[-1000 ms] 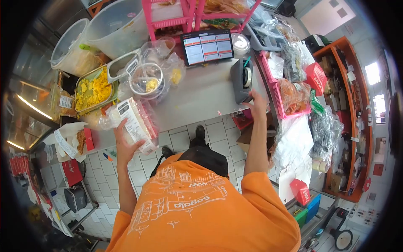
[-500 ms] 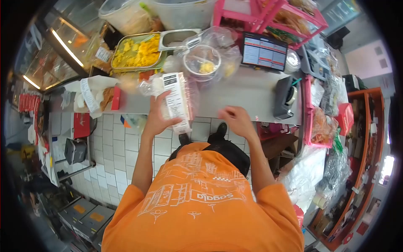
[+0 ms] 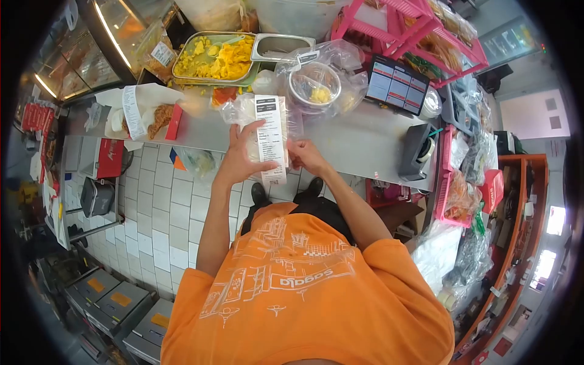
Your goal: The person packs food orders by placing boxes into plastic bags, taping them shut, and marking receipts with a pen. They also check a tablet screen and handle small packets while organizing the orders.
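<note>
My left hand (image 3: 242, 159) is curled around the left side of a wrapped pack (image 3: 291, 125) and holds it up over the near edge of the counter (image 3: 359, 143). A long white paper slip (image 3: 271, 137) with black print lies down the front of the pack. My right hand (image 3: 306, 156) is closed too, with its fingers pinching the right side of the pack, just beside the slip. At the far edge of the counter sit a tray of yellow food (image 3: 216, 56) and a bowl in a clear bag (image 3: 314, 88). A small screen (image 3: 398, 87) stands near the far right corner.
</note>
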`<move>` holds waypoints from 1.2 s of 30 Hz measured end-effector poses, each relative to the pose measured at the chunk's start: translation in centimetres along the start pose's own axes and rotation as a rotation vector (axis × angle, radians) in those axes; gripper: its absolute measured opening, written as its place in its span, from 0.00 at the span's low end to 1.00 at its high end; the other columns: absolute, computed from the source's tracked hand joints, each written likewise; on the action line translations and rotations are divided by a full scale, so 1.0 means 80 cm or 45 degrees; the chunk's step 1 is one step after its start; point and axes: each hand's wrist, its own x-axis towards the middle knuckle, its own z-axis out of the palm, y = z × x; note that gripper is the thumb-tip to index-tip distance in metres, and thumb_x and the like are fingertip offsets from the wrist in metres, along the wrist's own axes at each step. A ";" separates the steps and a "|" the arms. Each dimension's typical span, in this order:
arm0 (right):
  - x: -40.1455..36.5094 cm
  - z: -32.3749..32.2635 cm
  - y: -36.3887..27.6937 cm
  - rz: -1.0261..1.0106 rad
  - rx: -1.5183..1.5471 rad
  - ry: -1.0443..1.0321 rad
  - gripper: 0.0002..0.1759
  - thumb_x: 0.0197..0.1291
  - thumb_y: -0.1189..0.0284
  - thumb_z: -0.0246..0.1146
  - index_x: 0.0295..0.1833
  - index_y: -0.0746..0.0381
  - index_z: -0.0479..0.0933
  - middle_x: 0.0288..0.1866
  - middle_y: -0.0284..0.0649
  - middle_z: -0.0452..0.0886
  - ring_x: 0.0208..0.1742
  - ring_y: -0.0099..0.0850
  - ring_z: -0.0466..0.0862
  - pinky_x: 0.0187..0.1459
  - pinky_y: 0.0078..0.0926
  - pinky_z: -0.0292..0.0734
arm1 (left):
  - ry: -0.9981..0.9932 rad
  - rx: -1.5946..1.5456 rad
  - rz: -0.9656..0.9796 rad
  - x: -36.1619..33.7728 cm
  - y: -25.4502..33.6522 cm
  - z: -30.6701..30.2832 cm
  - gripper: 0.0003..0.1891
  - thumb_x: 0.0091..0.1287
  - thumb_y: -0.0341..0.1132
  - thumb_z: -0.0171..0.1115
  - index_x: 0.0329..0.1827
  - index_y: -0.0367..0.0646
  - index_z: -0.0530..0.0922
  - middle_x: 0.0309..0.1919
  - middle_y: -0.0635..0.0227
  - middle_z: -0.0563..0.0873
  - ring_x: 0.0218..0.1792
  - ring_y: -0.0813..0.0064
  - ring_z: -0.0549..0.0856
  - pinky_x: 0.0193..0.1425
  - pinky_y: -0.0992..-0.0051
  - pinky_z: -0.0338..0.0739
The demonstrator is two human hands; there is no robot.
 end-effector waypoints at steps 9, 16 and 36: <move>-0.010 0.013 -0.020 -0.312 0.376 0.097 0.46 0.68 0.63 0.69 0.82 0.61 0.49 0.64 0.45 0.74 0.56 0.30 0.82 0.54 0.33 0.83 | -0.016 -0.062 0.125 0.008 -0.001 -0.008 0.55 0.43 0.47 0.87 0.77 0.51 0.66 0.63 0.53 0.71 0.65 0.50 0.72 0.74 0.58 0.68; -0.046 0.061 -0.015 -1.162 -0.278 0.351 0.54 0.57 0.64 0.75 0.84 0.60 0.52 0.78 0.46 0.65 0.78 0.37 0.65 0.77 0.37 0.61 | -0.265 -0.796 -0.010 -0.051 0.012 -0.019 0.61 0.48 0.52 0.84 0.83 0.46 0.56 0.76 0.60 0.66 0.72 0.57 0.72 0.77 0.58 0.68; -0.671 -0.323 0.351 -1.247 1.263 2.109 0.22 0.68 0.60 0.61 0.61 0.62 0.77 0.53 0.40 0.84 0.55 0.36 0.84 0.62 0.40 0.78 | -0.861 -0.603 -0.678 -0.149 0.023 0.288 0.28 0.73 0.47 0.65 0.72 0.45 0.71 0.65 0.62 0.82 0.61 0.65 0.85 0.56 0.68 0.82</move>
